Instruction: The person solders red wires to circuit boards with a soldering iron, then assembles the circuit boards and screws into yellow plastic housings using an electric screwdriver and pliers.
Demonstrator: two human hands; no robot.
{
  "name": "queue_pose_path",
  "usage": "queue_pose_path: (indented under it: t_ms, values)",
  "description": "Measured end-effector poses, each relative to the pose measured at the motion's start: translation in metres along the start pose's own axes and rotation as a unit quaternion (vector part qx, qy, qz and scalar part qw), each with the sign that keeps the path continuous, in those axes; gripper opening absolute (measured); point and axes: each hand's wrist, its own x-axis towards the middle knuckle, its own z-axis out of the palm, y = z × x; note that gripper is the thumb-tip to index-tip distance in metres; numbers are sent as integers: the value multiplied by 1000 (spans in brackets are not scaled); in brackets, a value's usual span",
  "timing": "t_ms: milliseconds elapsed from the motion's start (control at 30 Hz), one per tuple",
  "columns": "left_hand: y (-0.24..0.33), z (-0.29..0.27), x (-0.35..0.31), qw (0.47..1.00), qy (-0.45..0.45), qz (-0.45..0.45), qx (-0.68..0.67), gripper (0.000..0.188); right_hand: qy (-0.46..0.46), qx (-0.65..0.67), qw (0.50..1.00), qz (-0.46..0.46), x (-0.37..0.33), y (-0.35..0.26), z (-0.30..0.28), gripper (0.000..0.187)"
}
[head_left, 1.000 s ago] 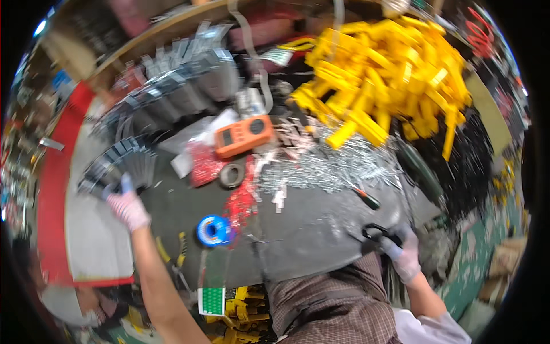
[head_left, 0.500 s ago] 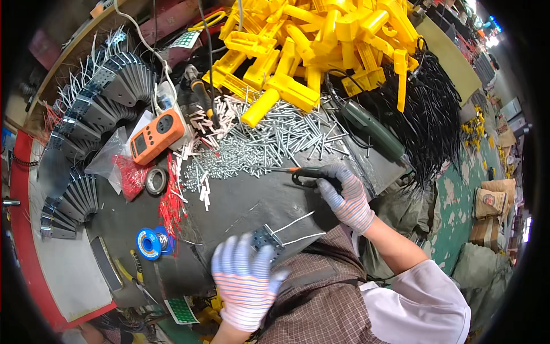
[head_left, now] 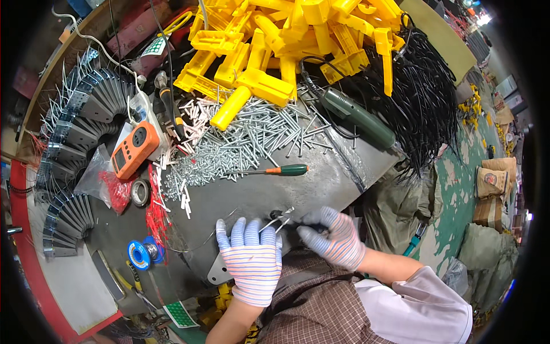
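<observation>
My left hand, in a striped glove, lies over a grey metal bracket at the table's near edge and holds it there. Most of the bracket is hidden under the palm. Two white wires stick out past the fingertips, with a small black piece beside them. My right hand, also gloved, is just right of the wires, thumb and forefinger apart, and I see nothing between them. Farther off, a screwdriver with a green and orange handle lies by the screws.
Loose screws and yellow plastic housings heap at the back. A green power tool and black cables lie right. At left are an orange meter, a solder spool, pliers and rows of metal brackets.
My right hand has left the screwdriver on the table and come nearer, toward the wires. My left hand has settled onto the bracket, which has turned under it. The view has shifted slightly.
</observation>
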Motion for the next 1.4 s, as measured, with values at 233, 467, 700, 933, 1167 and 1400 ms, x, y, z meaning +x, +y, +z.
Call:
queue_pose_path:
  t_ms: [233,467,700,933,1167,1400]
  values:
    - [-34,-6,-40,991,-34,-74,-104,78,-92,-101,966,-222,10,10,50,28]
    - [-39,10,-25,994,38,-16,-98,72,-86,-97,973,-193,15,3,43,27]
    - [-32,13,-31,993,68,-22,-93,66,-129,-92,956,-245,16,1,32,28]
    - [-32,13,-33,991,69,-15,-111,78,161,-381,876,-249,177,-35,-36,44]
    - [-20,-17,-25,966,135,-71,-207,80,186,-283,908,-247,205,-35,-47,49]
    - [8,-27,9,611,224,-281,-706,64,-40,-60,926,-371,48,-50,22,41]
